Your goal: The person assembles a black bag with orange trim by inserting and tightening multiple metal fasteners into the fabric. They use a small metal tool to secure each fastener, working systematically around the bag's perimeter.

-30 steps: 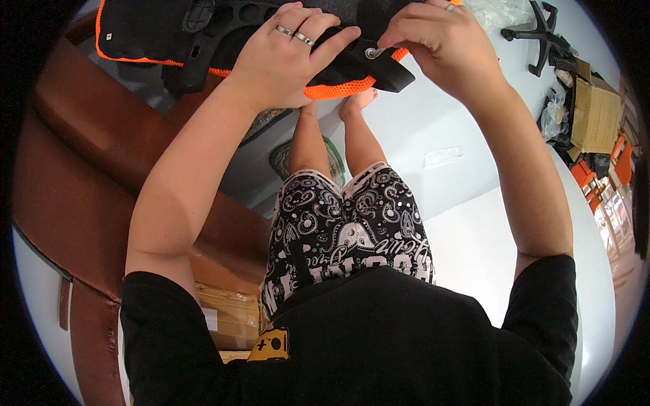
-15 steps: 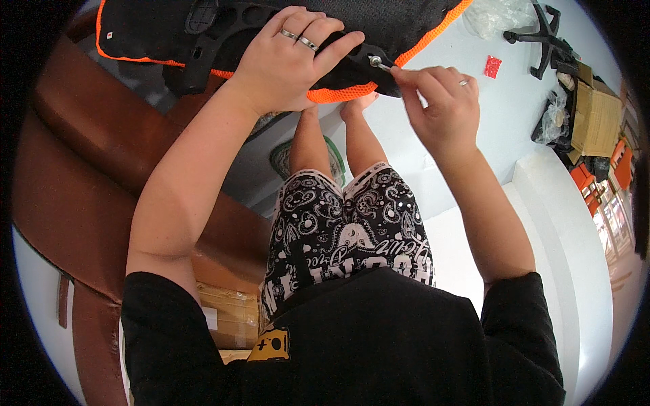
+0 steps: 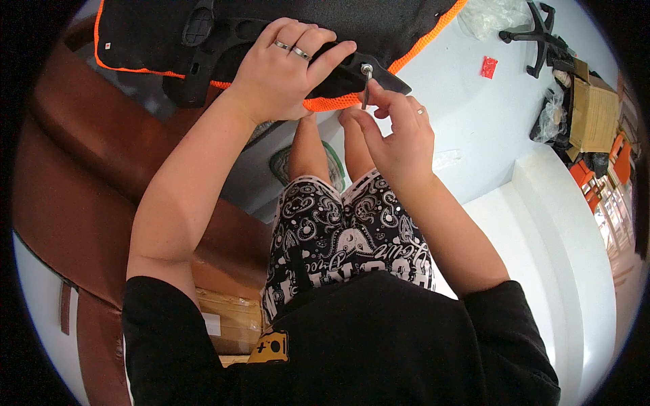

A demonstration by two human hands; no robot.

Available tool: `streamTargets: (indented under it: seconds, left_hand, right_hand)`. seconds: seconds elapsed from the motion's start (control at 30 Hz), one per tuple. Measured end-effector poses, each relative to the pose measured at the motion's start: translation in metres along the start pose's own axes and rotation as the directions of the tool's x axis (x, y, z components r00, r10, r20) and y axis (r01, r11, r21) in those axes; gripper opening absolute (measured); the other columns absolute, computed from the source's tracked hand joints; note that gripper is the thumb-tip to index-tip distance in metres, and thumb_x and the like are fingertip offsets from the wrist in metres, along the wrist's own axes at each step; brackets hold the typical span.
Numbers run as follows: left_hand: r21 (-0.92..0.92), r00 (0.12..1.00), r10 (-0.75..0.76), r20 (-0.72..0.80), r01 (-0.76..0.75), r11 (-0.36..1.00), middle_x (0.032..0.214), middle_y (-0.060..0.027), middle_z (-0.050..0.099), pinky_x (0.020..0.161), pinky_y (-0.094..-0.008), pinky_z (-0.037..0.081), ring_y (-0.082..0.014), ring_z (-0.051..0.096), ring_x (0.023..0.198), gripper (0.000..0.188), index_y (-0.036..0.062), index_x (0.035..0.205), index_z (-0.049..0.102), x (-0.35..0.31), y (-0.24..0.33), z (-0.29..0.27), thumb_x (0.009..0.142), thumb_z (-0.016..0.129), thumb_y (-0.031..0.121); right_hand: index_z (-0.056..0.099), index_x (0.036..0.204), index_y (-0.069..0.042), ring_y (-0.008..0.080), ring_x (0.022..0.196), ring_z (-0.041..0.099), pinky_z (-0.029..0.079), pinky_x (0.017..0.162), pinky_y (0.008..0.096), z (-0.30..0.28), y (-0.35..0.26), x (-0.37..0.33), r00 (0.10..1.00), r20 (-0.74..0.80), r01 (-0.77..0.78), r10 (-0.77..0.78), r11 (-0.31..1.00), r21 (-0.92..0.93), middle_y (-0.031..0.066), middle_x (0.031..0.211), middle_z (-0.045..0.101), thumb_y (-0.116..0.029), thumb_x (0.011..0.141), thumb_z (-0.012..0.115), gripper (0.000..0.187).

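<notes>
A black chair back or seat cushion (image 3: 145, 37) with orange mesh edging lies upside down or face down at the top. A black plastic bracket (image 3: 247, 30) runs across it. My left hand (image 3: 284, 71), with two rings, is curled over the bracket and grips it. Near the bracket's right end sits a silver bolt head with a washer (image 3: 366, 69). My right hand (image 3: 401, 128) pinches a thin metal hex key (image 3: 365, 96), whose upper end meets the bolt. The key's lower end points toward me.
A brown leather sofa (image 3: 81, 169) stands at left, with a cardboard box (image 3: 233, 314) near my left side. At far right lie a black chair base (image 3: 538, 37), plastic wrap (image 3: 497, 17), a red packet (image 3: 489, 67) and an open carton (image 3: 594, 115). A white step (image 3: 542, 203) curves at right.
My right hand has swung left and toward me, turning the hex key from pointing right to pointing down toward me. My left hand stays on the bracket, shifted slightly.
</notes>
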State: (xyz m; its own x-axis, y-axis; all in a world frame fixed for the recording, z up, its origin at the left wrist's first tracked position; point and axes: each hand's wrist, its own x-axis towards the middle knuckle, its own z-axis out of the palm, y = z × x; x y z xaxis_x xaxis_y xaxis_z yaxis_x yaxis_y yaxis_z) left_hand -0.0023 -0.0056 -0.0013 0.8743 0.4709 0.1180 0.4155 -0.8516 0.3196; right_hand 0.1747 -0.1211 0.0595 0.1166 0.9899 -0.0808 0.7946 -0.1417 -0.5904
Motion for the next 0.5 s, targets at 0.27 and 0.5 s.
streamTargets:
  seconds: [0.27,0.5]
  left_hand:
    - [0.039,0.999,0.005,-0.038,-0.003,0.999,0.122,-0.0024,0.055,0.102,-0.0451,0.034,-0.0225,0.049,0.116,0.08,0.0216,0.131,0.057,0.005,0.002,0.001,0.059,0.079,0.047]
    - [0.053,0.998,-0.026,-0.059,0.029,0.998,0.124,-0.0009,0.055,0.104,-0.0479,0.031,-0.0204,0.05,0.117,0.076,0.0196,0.126,0.059,0.003,0.003,0.001,0.059,0.078,0.05]
  right_hand:
    - [0.064,0.11,-0.017,0.0202,0.08,0.059,0.041,0.078,0.0382,-0.008,0.025,0.025,0.962,-0.021,0.268,-0.273,0.954,-0.137,0.0,0.088,0.064,-0.029,0.064,0.082,0.051]
    - [0.067,0.112,-0.019,0.0275,0.085,0.06,0.048,0.076,0.0394,0.015,0.024,0.056,0.99,-0.02,0.143,-0.142,0.982,0.121,0.0064,0.096,0.061,-0.037,0.058,0.087,0.06]
